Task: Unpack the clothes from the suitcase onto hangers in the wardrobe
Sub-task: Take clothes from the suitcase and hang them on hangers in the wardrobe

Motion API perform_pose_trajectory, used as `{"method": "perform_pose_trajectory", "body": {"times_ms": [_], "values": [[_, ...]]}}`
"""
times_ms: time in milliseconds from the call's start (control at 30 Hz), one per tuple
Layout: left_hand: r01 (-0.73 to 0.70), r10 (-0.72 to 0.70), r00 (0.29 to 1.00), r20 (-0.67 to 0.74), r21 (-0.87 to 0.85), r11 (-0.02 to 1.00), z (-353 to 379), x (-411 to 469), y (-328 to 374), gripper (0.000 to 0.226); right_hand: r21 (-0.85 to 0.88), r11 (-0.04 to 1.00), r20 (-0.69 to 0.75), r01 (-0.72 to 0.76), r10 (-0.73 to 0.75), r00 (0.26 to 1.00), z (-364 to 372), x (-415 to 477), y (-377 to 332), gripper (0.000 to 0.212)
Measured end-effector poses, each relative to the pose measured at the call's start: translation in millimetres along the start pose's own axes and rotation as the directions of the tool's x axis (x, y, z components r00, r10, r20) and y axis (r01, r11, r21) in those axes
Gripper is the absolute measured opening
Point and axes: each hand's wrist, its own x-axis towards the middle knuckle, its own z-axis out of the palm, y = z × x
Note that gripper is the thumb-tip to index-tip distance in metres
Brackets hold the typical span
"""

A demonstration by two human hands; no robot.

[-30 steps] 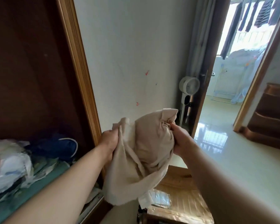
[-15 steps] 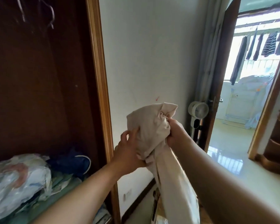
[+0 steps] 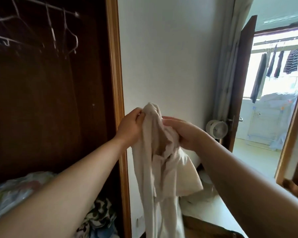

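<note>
Both hands hold a cream cotton garment [image 3: 155,160] up before the white wall [image 3: 170,57]: left hand [image 3: 130,127] pinches its top edge, right hand [image 3: 184,133] grips bunched fabric (the rest hangs down). Thin wire hangers [image 3: 65,33] hang in the dark wooden wardrobe [image 3: 41,100].

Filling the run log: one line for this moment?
left hand: pinches beige garment top | right hand: grips garment | wire hangers: bare
</note>
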Motion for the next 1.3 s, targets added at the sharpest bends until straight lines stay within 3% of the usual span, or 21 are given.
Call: {"method": "perform_pose_trajectory", "body": {"times_ms": [100,167,267,300,333,400,467,500,567,600,767,1067,1200,1300], "values": [[-0.03,0.028,0.997,0.077,0.028,0.999,-2,0,6,0.023,-0.154,0.988,-0.002,0.014,-0.015,1.0,15,-2,-3,0.024],[-0.024,0.017,0.995,0.102,0.071,0.997,-9,0,6,0.02,-0.139,0.989,0.0,0.043,-0.043,0.999,24,0,-3,0.013],[0.001,0.074,0.983,-0.17,0.401,0.916,-27,0,5,0.027,-0.09,0.993,-0.071,0.071,-0.077,0.994,40,5,0,0.009],[0.053,0.06,0.967,-0.246,0.427,0.903,-33,-3,10,0.033,-0.092,0.993,-0.091,0.079,-0.088,0.992,44,7,0,0.009],[0.137,-0.037,0.965,-0.258,0.379,0.915,-38,-3,12,0.041,-0.101,0.991,-0.097,0.086,-0.096,0.991,49,9,-1,0.012],[0.408,-0.392,0.91,-0.134,0.123,0.905,-45,-3,22,0.057,-0.145,0.986,-0.071,0.086,-0.097,0.993,60,12,-3,0.02],[0.641,-0.641,0.766,0.055,-0.154,0.752,-51,-6,28,0.062,-0.182,0.98,-0.031,0.08,-0.087,0.996,72,14,-6,0.025],[0.677,-0.673,0.731,0.116,-0.244,0.694,-54,-7,28,0.05,-0.179,0.981,-0.03,0.074,-0.081,0.996,77,15,-7,0.026],[0.676,-0.671,0.724,0.161,-0.359,0.643,-59,-9,24,0.023,-0.118,0.992,-0.071,0.047,-0.056,0.996,82,17,-8,0.024],[0.669,-0.661,0.728,0.18,-0.393,0.63,-62,-10,25,0.02,-0.105,0.994,-0.085,0.039,-0.048,0.995,83,18,-9,0.022],[0.593,-0.589,0.785,0.192,-0.507,0.626,-73,-12,17,0.024,-0.152,0.988,-0.212,0.031,-0.063,0.975,82,23,-6,0.027],[0.508,-0.548,0.809,0.211,-0.72,0.473,-64,-14,27,0.013,0.077,0.995,-0.344,-0.064,0.087,0.935,86,26,-12,0.029],[0.509,-0.614,0.787,0.056,-0.622,0.596,-68,-9,20,0.028,0.168,0.985,-0.447,-0.04,0.112,0.887,75,28,-18,0.027],[0.57,-0.62,0.785,0.006,-0.401,0.717,-87,-5,4,0.017,0.193,0.981,-0.489,0.026,0.073,0.869,55,32,-15,0.036]]}}
